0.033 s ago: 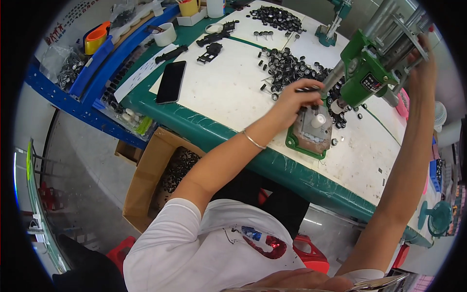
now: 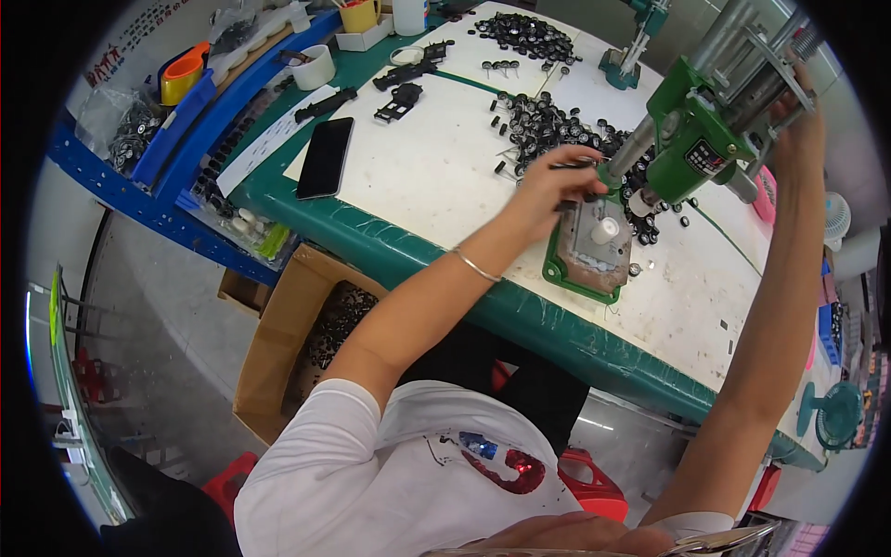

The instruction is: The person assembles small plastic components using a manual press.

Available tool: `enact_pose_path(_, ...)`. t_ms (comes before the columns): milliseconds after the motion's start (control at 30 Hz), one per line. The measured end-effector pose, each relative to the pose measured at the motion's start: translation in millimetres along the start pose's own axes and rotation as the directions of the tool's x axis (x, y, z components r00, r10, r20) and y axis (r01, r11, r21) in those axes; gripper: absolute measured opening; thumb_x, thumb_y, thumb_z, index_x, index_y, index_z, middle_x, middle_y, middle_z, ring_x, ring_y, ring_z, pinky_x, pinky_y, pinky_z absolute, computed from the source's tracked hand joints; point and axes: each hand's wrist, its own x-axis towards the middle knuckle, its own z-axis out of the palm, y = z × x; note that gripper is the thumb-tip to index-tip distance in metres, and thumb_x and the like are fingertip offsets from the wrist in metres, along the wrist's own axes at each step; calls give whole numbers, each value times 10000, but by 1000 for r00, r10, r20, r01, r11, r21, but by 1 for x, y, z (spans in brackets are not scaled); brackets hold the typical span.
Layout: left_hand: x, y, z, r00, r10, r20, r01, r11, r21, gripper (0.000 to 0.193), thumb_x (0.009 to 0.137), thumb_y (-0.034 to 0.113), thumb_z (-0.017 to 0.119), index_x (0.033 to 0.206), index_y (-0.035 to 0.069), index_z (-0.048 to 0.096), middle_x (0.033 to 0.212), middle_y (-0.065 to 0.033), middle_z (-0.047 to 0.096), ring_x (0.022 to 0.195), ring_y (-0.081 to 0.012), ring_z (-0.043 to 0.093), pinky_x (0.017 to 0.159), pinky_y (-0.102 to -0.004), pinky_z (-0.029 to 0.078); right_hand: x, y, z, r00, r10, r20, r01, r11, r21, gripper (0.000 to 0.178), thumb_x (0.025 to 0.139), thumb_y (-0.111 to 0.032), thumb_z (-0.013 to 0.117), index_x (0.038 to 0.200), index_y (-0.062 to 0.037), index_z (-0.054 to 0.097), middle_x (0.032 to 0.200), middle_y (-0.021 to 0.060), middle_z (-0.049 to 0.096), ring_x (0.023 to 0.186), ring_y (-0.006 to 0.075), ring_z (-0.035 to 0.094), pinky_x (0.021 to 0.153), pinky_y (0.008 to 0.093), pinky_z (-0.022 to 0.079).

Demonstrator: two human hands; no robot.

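Note:
My left hand [image 2: 548,190] is closed around a slim black plastic part [image 2: 574,165], mostly hidden by the fingers. It is just left of the column of a green bench press [image 2: 687,135], over the far end of the press's base [image 2: 592,269]. A white round fixture [image 2: 605,230] stands on the metal plate of that base, in front of the hand. Raised at the right, my right hand [image 2: 800,125] is wrapped around the press's metal handle, its fingers partly hidden by the metalwork. Small black wheels with axles [image 2: 548,130] are heaped behind the press base.
Another wheel pile [image 2: 527,35] and a second green press [image 2: 624,67] occupy the table's far side. To the left lie a black phone [image 2: 325,158] and black chassis-like parts [image 2: 399,104]. A cardboard box [image 2: 264,357] of small dark pieces stands below the table edge.
My left hand has shifted slightly left with the black part, away from the white fixture. My right hand has moved a little up and left, still on the handle.

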Motion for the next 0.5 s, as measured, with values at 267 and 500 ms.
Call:
enact_pose_path(267, -30, 42, -66, 927, 165, -335, 61, 818, 572, 158, 723, 70, 722, 852, 36, 638, 647, -16, 578, 543, -78, 505, 507, -229, 449, -37, 36, -16, 987, 152, 46, -158, 969, 190, 312, 912, -305, 530, 1052, -33, 591, 816, 15, 582, 766, 137, 527, 669, 240, 408)
enact_pose_path(500, -9, 50, -80, 930, 352, -108, 101, 40, 994, 257, 703, 190, 703, 925, 61, 689, 788, -166, 667, 715, -228, 660, 664, -312, 508, -163, 86, -92, 880, 444, 169, -294, 787, -542, 254, 883, -261, 556, 999, -44, 619, 742, 16, 558, 586, 71, 520, 457, 215, 402)
